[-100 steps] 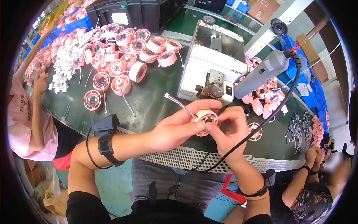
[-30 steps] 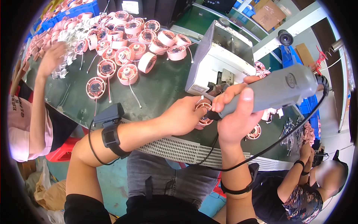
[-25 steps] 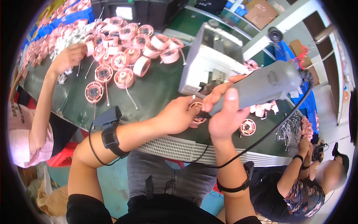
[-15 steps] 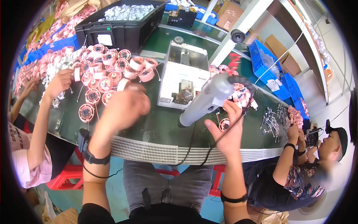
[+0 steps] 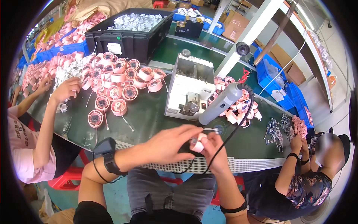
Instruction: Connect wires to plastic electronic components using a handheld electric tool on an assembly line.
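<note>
My left hand (image 5: 169, 143) and my right hand (image 5: 217, 152) meet over the near edge of the green bench, fingers closed about a small pink round housing (image 5: 196, 145). Its far side is covered by my fingers. A short pale wire runs just beyond it toward a small dark disc-shaped part (image 5: 218, 129); whether the two join I cannot tell. Above my hands a grey electric screwdriver (image 5: 223, 102) hangs tilted from a coiled cable, touched by neither hand. Behind it stands a white screw feeder box (image 5: 188, 89).
Pink round housings with wires (image 5: 115, 80) are heaped at left, more (image 5: 242, 106) right of the feeder. A black bin (image 5: 123, 41) holds white parts. Co-workers' hands work at left (image 5: 69, 89) and right (image 5: 298, 143). Small wired parts (image 5: 274, 132) lie at right. A black cable crosses near my right hand.
My left hand has come from beside the left heap to the housing. My right hand has drawn down and left from beside the screwdriver. The view has shifted slightly.
</note>
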A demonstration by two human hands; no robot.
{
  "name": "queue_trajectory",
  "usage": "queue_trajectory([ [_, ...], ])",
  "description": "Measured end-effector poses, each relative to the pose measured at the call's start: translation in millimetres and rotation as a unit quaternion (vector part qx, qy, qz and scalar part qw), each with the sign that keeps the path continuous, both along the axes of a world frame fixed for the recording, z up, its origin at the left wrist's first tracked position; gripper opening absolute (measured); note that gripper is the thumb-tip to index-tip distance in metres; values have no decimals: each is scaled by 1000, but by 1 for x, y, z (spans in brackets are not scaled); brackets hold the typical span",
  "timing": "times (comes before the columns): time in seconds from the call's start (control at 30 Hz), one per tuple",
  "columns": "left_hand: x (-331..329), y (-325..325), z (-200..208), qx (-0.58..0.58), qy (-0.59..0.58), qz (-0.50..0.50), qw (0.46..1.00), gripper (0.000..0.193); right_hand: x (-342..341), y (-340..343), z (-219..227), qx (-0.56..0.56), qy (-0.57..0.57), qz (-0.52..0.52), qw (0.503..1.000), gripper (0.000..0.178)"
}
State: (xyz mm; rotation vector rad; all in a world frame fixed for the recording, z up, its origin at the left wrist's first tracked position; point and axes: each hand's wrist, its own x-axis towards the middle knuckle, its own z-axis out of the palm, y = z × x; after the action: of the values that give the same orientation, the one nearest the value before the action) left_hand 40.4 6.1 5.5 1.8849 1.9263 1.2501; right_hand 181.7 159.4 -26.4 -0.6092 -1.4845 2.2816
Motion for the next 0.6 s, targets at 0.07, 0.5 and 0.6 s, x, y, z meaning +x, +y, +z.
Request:
queue_trajectory([
  [0.07, -1, 8, -4, -20, -64, -18, 998, 65, -10, -6, 6, 37, -20, 46, 998, 24],
  [0.5, -19, 5, -5, 51, 3, -19, 999, 50, -10, 28, 49, 603, -54, -70, 793, 17],
  [0.6, -17, 6, -4, 62, 1, -33, 998, 49, -6, 29, 48, 589, -18, 10, 808, 13],
])
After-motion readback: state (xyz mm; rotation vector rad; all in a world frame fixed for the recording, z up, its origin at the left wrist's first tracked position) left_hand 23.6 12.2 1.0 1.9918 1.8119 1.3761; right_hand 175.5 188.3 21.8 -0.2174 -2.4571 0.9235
